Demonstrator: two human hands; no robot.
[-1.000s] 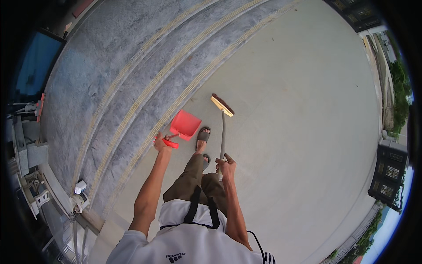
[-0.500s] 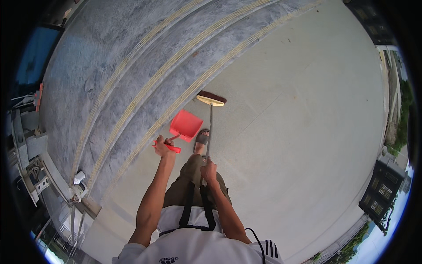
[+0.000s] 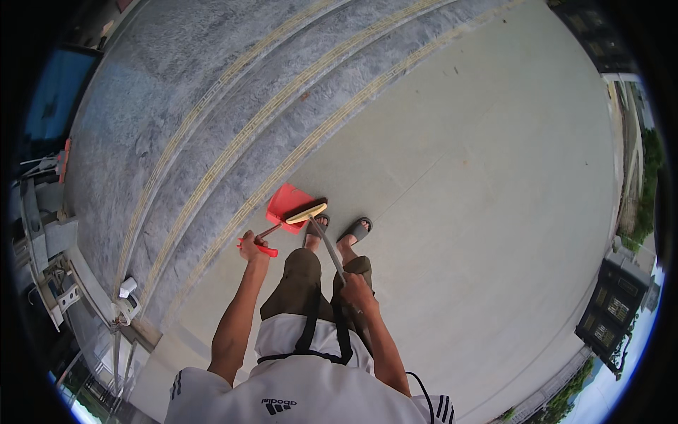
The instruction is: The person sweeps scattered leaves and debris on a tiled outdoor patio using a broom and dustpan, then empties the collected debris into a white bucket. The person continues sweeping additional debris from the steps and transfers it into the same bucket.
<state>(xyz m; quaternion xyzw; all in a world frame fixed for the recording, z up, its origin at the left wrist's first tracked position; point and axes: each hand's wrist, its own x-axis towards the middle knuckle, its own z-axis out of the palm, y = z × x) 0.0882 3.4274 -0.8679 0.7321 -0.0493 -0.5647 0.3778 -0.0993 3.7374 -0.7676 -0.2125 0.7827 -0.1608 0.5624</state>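
Observation:
My left hand (image 3: 253, 245) is closed round the handle of a red dustpan (image 3: 284, 201), whose pan is down by the lowest step. A broom (image 3: 306, 213) with a cream head and dark bristles lies across the front of the pan, hiding part of it. Its grey stick slants back toward me, and my right hand (image 3: 357, 292) is wrapped round that stick near my right thigh. Whether the bristles touch the pan or hover over it, I cannot tell.
Grey marbled steps (image 3: 233, 127) with yellow patterned edges curve along the left. Pale concrete floor (image 3: 480, 233) spreads to the right, with a few small dark specks. Both my sandalled feet (image 3: 354, 230) stand just behind the broom. A dark gate panel (image 3: 613, 311) is at the far right.
The broom head has come back and left, from ahead of my feet to over the dustpan. My right hand has drawn back and right. My right foot now shows beside the left.

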